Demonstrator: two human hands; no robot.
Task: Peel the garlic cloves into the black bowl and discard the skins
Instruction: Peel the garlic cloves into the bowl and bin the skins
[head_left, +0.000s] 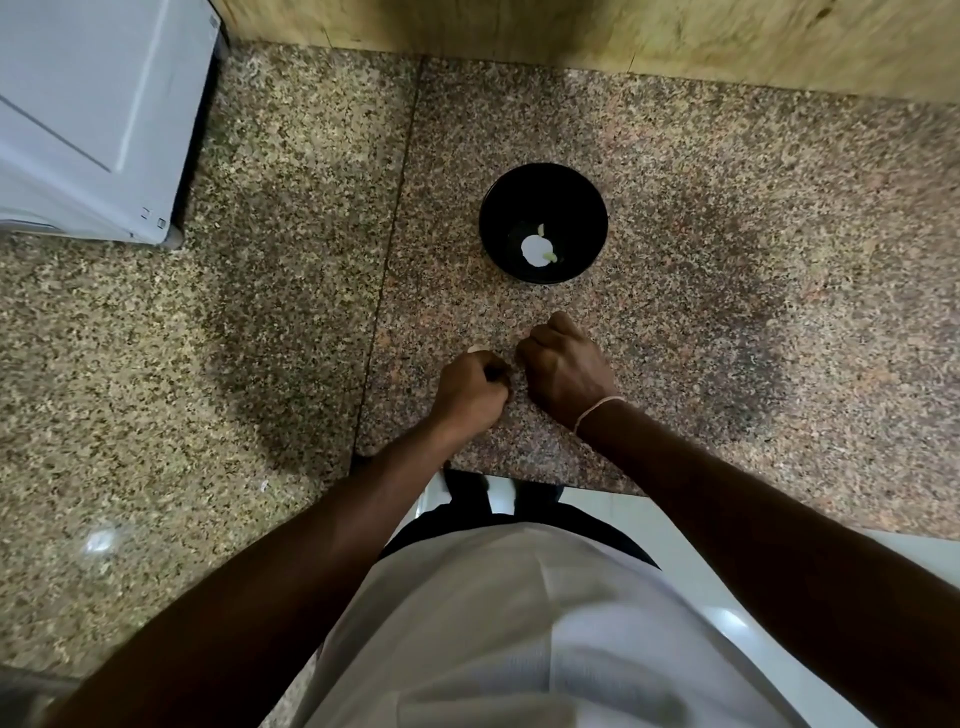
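The black bowl (543, 182) stands on the speckled granite counter (727, 260), beyond both hands. Inside it lie a white garlic bulb (535, 249) and a small pale clove (541, 228). My left hand (470, 387) rests on the counter near its front edge with its fingers curled. A small pale piece, seemingly a garlic clove (475, 348), peeks out past its knuckles. My right hand (563, 366) lies just to the right of it, knuckles up and fingers curled under. Its palm side is hidden, and nothing shows in it. A narrow gap separates the two hands.
A white appliance (93, 119) stands on the counter at the far left. A wooden wall panel (571, 31) runs along the back. The counter's front edge (519, 475) lies right behind my wrists, with white floor below it.
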